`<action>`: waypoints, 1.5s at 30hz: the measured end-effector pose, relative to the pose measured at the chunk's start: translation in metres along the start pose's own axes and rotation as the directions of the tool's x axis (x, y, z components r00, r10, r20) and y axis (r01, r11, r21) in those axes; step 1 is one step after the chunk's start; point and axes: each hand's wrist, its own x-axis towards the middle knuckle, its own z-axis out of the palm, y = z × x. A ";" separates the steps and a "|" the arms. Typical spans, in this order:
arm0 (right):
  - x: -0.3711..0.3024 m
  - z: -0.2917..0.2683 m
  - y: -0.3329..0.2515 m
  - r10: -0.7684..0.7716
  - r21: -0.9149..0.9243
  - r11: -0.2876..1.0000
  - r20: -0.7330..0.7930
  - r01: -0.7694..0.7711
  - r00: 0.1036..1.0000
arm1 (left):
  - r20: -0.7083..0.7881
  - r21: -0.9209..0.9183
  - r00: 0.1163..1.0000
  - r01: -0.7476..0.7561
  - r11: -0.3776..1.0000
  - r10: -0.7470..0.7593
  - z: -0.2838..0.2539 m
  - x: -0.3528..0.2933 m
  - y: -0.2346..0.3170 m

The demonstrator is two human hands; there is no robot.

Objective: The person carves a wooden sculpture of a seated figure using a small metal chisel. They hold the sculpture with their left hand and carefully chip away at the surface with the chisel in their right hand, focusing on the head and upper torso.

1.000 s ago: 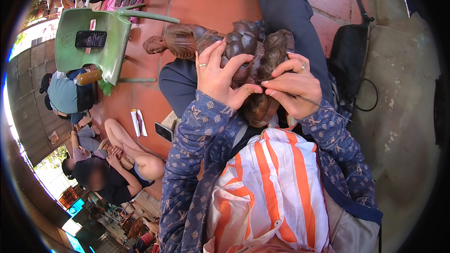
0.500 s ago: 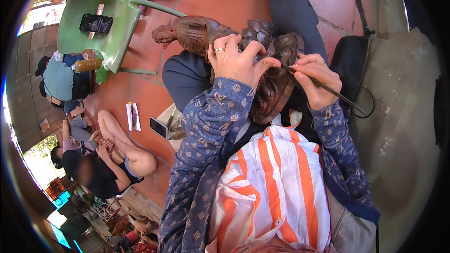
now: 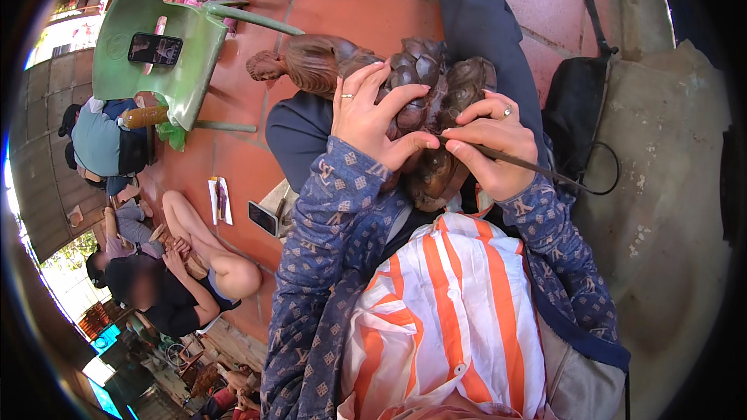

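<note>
Looking down, head view: a person sits on a red tiled floor (image 3: pixel 366 15) with a dark brown wooden carving (image 3: pixel 428 101) held on the lap, above an orange-and-white striped cloth (image 3: pixel 459 319).
Carving: knobbly, scale-like lumps on top, a smoother rounded part below; it lies against the person's dark blue trouser leg (image 3: pixel 299 132), between both hands.
Left hand (image 3: pixel 373 113): fingers spread over the carving's upper left side, thumb pressed toward the middle; a ring shows on one finger. Its grip is wide and flat on the wood, not closed round it.
Right hand (image 3: pixel 490 144): fingers pressed together, pinching a thin dark tool (image 3: pixel 537 167) near its tip; a ring shows on one finger. The tool's tip meets the carving just beside the left thumb, and its shaft runs off to the right.
Sleeves: both forearms wear blue patterned fabric (image 3: pixel 327 249).
Second carving (image 3: pixel 299 62): a reddish-brown wooden figure lies on the floor just beyond the held one, its head to the left.
Left side: a green plastic chair (image 3: pixel 156 70) lies tipped over, a phone (image 3: pixel 156 48) resting on it; another phone (image 3: pixel 263 218) lies near the person's left elbow.
Right side: a black bag (image 3: pixel 572 109) with a strap sits by a grey concrete surface (image 3: pixel 669 210).
Other people: one sits on the floor at lower left with bare legs (image 3: pixel 206 253) bent; another in a light blue top (image 3: pixel 97 144) sits behind the chair.
</note>
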 end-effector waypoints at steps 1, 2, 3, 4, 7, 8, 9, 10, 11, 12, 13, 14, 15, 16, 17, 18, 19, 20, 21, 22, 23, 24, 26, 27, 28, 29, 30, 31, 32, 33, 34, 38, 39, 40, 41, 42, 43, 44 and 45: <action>-0.001 -0.001 0.002 0.009 0.008 1.000 -0.011 -0.009 1.000 | -0.008 0.028 1.000 0.020 0.999 -0.020 0.001 0.001 0.006; -0.001 -0.002 0.003 0.025 0.032 0.999 -0.034 -0.024 0.999 | -0.041 0.012 0.998 0.045 0.999 -0.044 0.007 0.001 0.007; -0.001 -0.004 0.003 0.037 0.058 0.998 -0.055 -0.034 0.998 | -0.077 -0.001 0.994 0.071 0.997 -0.071 0.012 0.001 0.008; 0.000 -0.006 0.003 0.050 0.083 0.996 -0.075 -0.043 0.996 | -0.114 -0.015 0.989 0.098 0.995 -0.099 0.016 0.002 0.011; 0.000 -0.012 0.006 0.092 0.120 0.990 -0.129 -0.077 0.987 | -0.090 0.074 0.980 0.187 0.980 -0.180 0.018 0.009 0.020; 0.000 -0.013 0.006 0.117 0.142 0.985 -0.123 -0.099 0.986 | -0.071 0.078 0.977 0.206 0.975 -0.200 0.018 0.011 0.020; 0.001 -0.014 0.002 0.083 0.130 0.989 -0.090 -0.071 0.992 | -0.072 0.051 0.990 0.122 0.991 -0.118 0.017 0.006 0.010; 0.002 -0.012 -0.005 0.119 0.160 0.981 -0.038 -0.111 0.992 | -0.042 -0.007 0.996 0.077 0.997 -0.077 0.010 0.004 0.005; 0.005 -0.010 -0.009 0.067 0.096 0.993 -0.011 -0.066 0.998 | -0.015 -0.065 0.999 0.033 0.997 -0.034 0.004 0.002 0.000; 0.006 -0.006 -0.011 0.015 0.036 0.999 0.020 -0.016 1.000 | 0.010 -0.122 1.000 -0.008 0.992 0.010 -0.001 -0.001 -0.005; 0.004 -0.001 -0.011 0.037 0.049 0.998 0.008 -0.037 0.999 | 0.018 -0.121 0.999 -0.029 0.992 0.031 -0.003 -0.001 -0.008; 0.004 -0.001 -0.010 0.046 0.042 0.998 -0.002 -0.046 0.999 | -0.023 -0.156 1.000 0.004 0.988 -0.008 -0.001 0.000 -0.006; 0.006 -0.002 -0.010 0.054 0.037 0.998 -0.006 -0.054 0.999 | -0.065 -0.192 0.996 0.040 0.981 -0.053 0.003 0.001 -0.003; 0.007 -0.003 -0.009 0.062 0.031 0.998 -0.010 -0.061 0.998 | -0.106 -0.229 0.989 0.073 0.971 -0.100 0.007 0.002 0.001; 0.004 -0.002 -0.007 0.108 0.111 0.989 -0.056 -0.102 0.993 | -0.137 -0.216 0.978 0.124 0.969 -0.156 0.010 0.002 0.008; 0.002 -0.003 -0.004 0.136 0.129 0.984 -0.086 -0.124 0.987 | -0.146 -0.148 0.975 0.145 0.978 -0.167 0.015 0.004 0.011; 0.001 -0.005 -0.001 0.163 0.148 0.978 -0.115 -0.145 0.980 | -0.157 -0.080 0.972 0.167 0.983 -0.178 0.020 0.006 0.013; 0.000 -0.006 0.000 0.190 0.167 0.972 -0.142 -0.166 0.971 | -0.168 -0.012 0.968 0.189 0.982 -0.188 0.022 0.007 0.014; -0.001 -0.007 -0.004 0.204 0.165 0.969 -0.116 -0.184 0.972 | -0.143 -0.047 0.977 0.152 0.987 -0.157 0.020 0.006 0.011; 0.002 -0.009 -0.008 0.144 0.112 0.984 -0.070 -0.136 0.987 | -0.112 -0.152 0.981 0.139 0.979 -0.156 0.015 0.004 0.007; 0.007 -0.010 -0.012 0.086 0.063 0.994 -0.021 -0.084 0.996 | -0.080 -0.255 0.985 0.128 0.958 -0.152 0.009 0.002 0.001; 0.009 -0.008 -0.016 0.029 0.017 0.999 0.035 -0.029 0.999 | -0.049 -0.356 0.988 0.122 0.927 -0.148 0.004 -0.001 -0.003; 0.008 -0.002 -0.018 0.062 0.029 0.998 -0.013 -0.062 0.998 | -0.052 -0.362 0.983 0.146 0.921 -0.176 0.003 -0.001 -0.003; 0.007 -0.003 -0.015 0.101 0.073 0.993 -0.045 -0.098 0.994 | -0.088 -0.313 0.976 0.161 0.936 -0.198 0.008 0.000 0.002; 0.007 -0.004 -0.011 0.141 0.119 0.984 -0.076 -0.132 0.987 | -0.126 -0.263 0.968 0.179 0.948 -0.218 0.013 0.002 0.007; 0.005 -0.006 -0.007 0.129 0.089 0.989 -0.097 -0.120 0.987 | -0.168 -0.148 0.962 0.190 0.971 -0.214 0.018 0.004 0.012; 0.005 -0.008 -0.006 0.139 0.099 0.987 -0.096 -0.129 0.986 | -0.151 -0.141 0.964 0.199 0.970 -0.220 0.018 0.004 0.013; 0.004 -0.010 -0.006 0.148 0.108 0.985 -0.095 -0.138 0.984 | -0.135 -0.134 0.965 0.209 0.969 -0.226 0.018 0.004 0.014; 0.003 -0.010 -0.007 0.157 0.117 0.982 -0.093 -0.146 0.983 | -0.119 -0.126 0.965 0.218 0.968 -0.233 0.017 0.005 0.015; 0.005 -0.011 -0.012 0.151 0.115 0.983 -0.067 -0.142 0.986 | -0.119 -0.179 0.978 0.150 0.972 -0.172 0.010 0.005 0.010; 0.007 -0.009 -0.016 0.119 0.073 0.990 -0.025 -0.117 0.993 | -0.091 -0.250 0.984 0.129 0.960 -0.156 0.006 0.003 0.003; 0.011 -0.007 -0.018 0.086 0.014 0.996 0.006 -0.086 0.996 | -0.080 -0.282 0.985 0.127 0.951 -0.155 0.000 0.002 -0.001; 0.009 -0.007 -0.013 0.110 0.041 0.993 -0.037 -0.108 0.993 | -0.114 -0.250 0.976 0.153 0.956 -0.186 0.006 0.004 0.005; 0.007 -0.007 -0.010 0.133 0.072 0.989 -0.077 -0.128 0.988 | -0.149 -0.216 0.965 0.183 0.959 -0.217 0.011 0.005 0.011; 0.008 -0.007 -0.008 0.160 0.056 0.987 -0.144 -0.153 0.977 | -0.191 -0.089 0.956 0.211 0.973 -0.225 0.019 0.006 0.012; 0.007 -0.008 -0.008 0.167 0.072 0.985 -0.124 -0.159 0.978 | -0.183 -0.117 0.963 0.177 0.977 -0.196 0.019 0.007 0.012; 0.005 -0.010 -0.008 0.174 0.087 0.982 -0.103 -0.166 0.979 | -0.176 -0.145 0.970 0.142 0.979 -0.167 0.016 0.008 0.010; 0.004 -0.011 -0.008 0.181 0.103 0.980 -0.082 -0.172 0.980 | -0.170 -0.172 0.976 0.108 0.979 -0.138 0.012 0.008 0.007; 0.005 -0.011 -0.015 0.196 0.123 0.974 -0.042 -0.190 0.980 | -0.022 -0.290 0.983 0.166 0.942 -0.180 0.006 0.004 0.000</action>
